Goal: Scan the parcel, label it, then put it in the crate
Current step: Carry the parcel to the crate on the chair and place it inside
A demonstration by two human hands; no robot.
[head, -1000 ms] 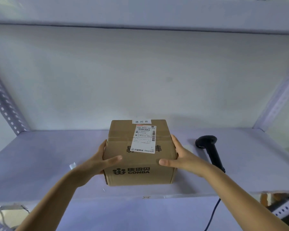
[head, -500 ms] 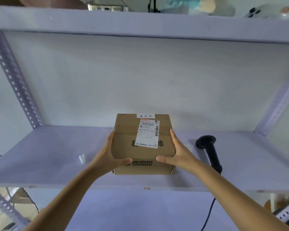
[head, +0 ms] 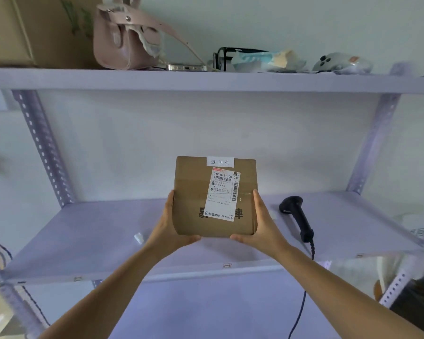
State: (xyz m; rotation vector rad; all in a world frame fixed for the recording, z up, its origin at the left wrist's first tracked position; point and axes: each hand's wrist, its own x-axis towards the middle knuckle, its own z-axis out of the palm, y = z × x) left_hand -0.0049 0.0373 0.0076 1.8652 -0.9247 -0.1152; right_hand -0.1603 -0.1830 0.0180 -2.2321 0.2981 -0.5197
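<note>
A brown cardboard parcel [head: 194, 199] is held up above the lilac shelf [head: 83, 236], tilted so its top faces me. A white shipping label with barcodes [head: 222, 193] and a small white sticker [head: 220, 162] are stuck on it. My left hand [head: 168, 230] grips its left side and underside. My right hand [head: 263, 228] grips its right side and underside. A black handheld barcode scanner [head: 298, 217] lies on the shelf to the right of the parcel, its cable hanging over the front edge. No crate is in view.
A small white scrap [head: 138, 238] lies on the shelf left of my hands. The upper shelf [head: 206, 79] carries a cardboard box [head: 34, 30], a pink handbag [head: 125, 37], a phone, black glasses [head: 224, 56] and wrapped items. Perforated uprights [head: 44, 150] frame the bay.
Both hands have lifted the parcel off the shelf and tipped its top toward me. My view has tilted up, bringing the upper shelf and its items into sight.
</note>
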